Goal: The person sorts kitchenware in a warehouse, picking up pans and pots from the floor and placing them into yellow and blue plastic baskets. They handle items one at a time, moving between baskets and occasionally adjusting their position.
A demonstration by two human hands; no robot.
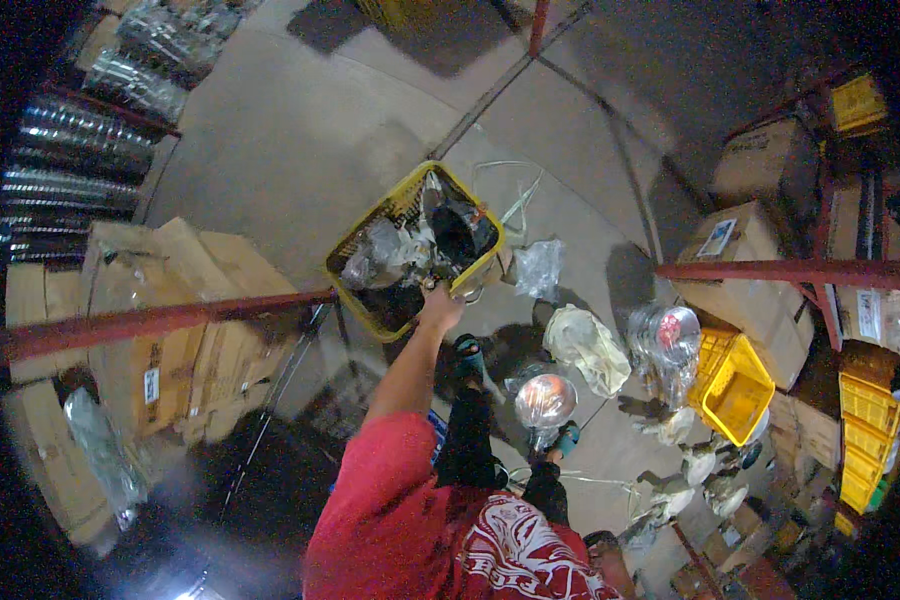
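Observation:
My left hand [441, 304] reaches forward, its fingers closed over the near rim of a yellow plastic basket [368, 222]. Inside the basket lie a clear plastic bag [372, 250], crumpled pale wrapping and a dark item [454, 236]; their exact kinds are hard to make out. My right hand does not show. By my feet stands a round, shiny item wrapped in clear film [546, 402]. A crumpled whitish sack [585, 348] lies to the right of it on the floor.
Cardboard boxes [170, 330] stand on the left beside a red rack beam [170, 318]. On the right are another red beam [780, 272], cartons [740, 250], a yellow bin [738, 390] and a film-wrapped stack [660, 345]. Loose straps [515, 205] and clear plastic [538, 268] litter the floor.

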